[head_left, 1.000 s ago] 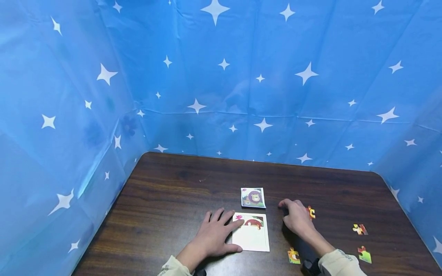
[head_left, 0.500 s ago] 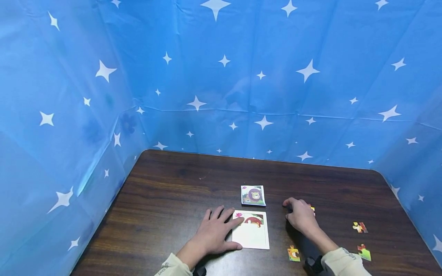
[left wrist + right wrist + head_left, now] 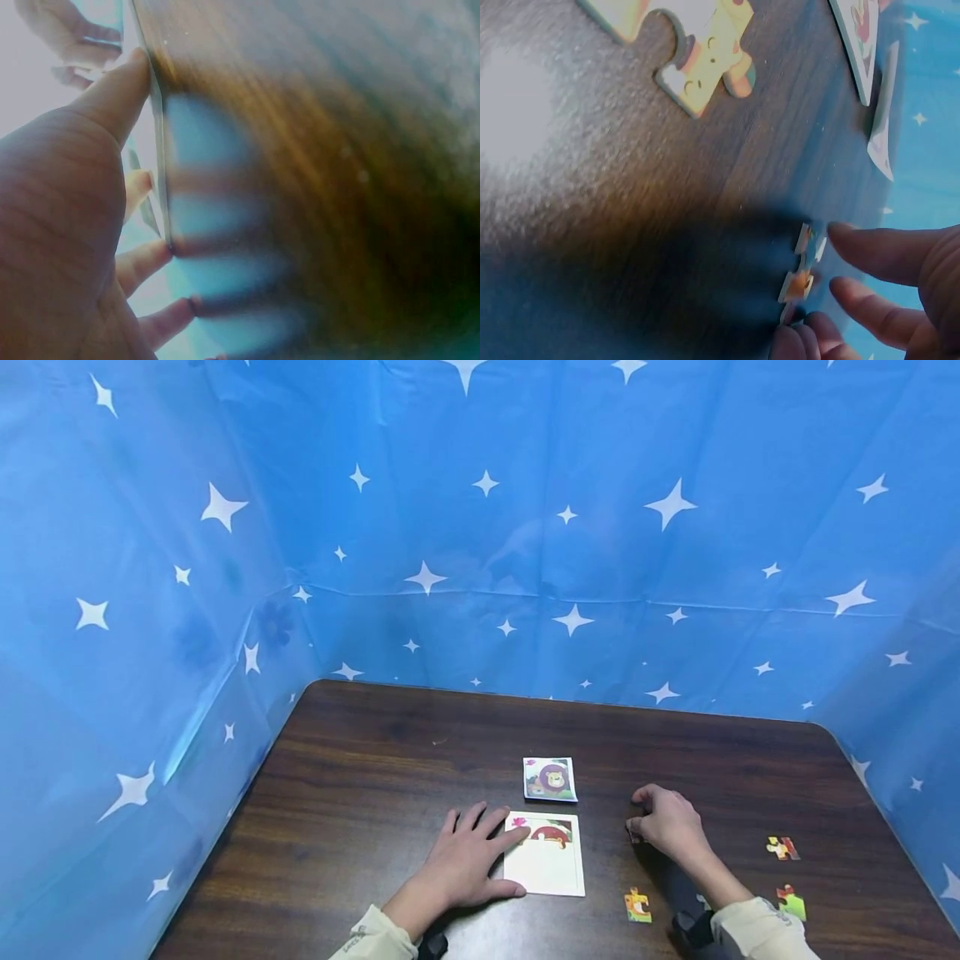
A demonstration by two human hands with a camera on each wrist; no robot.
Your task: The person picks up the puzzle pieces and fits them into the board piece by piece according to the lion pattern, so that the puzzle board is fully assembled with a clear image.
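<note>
My left hand point(image 3: 461, 868) lies spread at the left side of a white square puzzle board point(image 3: 543, 872); its index fingertip and thumb rest on the board. A strip of red and green picture fills the top of that board. To the right, my right hand point(image 3: 671, 822) bends its fingers over a small jigsaw piece point(image 3: 799, 285), thumb at one end and lower fingertips at the other. Most of that piece is hidden by the hand in the head view. A yellow-orange jigsaw piece point(image 3: 637, 906) lies nearer, between board and right forearm.
Behind the board lies a small lion picture card point(image 3: 550, 778). Two more jigsaw pieces lie far right: a red-and-yellow jigsaw piece point(image 3: 783, 847) and a green jigsaw piece point(image 3: 791, 902). A blue star-patterned curtain point(image 3: 480, 527) surrounds the dark wooden table point(image 3: 375, 760).
My right hand has shifted a little to the right and now covers the spot where an orange piece showed beside it. My left hand stays on the board. The head view tilts slightly down.
</note>
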